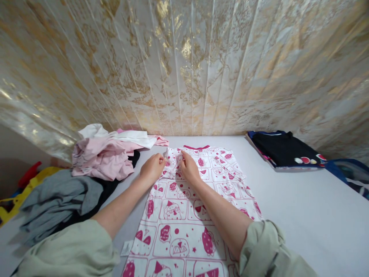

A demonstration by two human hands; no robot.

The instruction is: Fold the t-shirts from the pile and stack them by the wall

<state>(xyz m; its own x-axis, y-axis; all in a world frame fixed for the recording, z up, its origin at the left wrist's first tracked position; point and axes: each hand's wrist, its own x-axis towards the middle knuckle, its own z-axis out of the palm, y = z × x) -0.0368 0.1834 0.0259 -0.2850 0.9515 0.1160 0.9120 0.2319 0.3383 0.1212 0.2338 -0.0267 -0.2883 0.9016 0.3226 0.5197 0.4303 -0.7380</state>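
Observation:
A white shirt with a magenta cartoon print lies spread flat on the pale surface, its magenta-edged neckline at the far end. My left hand is closed at the shirt's left sleeve edge, the fingers curled together on the cloth. On the upper left part of the shirt, my right hand has thumb and fingers pinched on the fabric near the shoulder. The sleeve cloth on both sides lies over the body of the shirt. A small white label sticks out from the shirt's left side seam.
Rumpled pink and white clothes lie in a heap at the left, with a grey garment in front. Folded black clothing is stacked at the right, near a blue item. A gold-patterned curtain hangs behind the pale surface.

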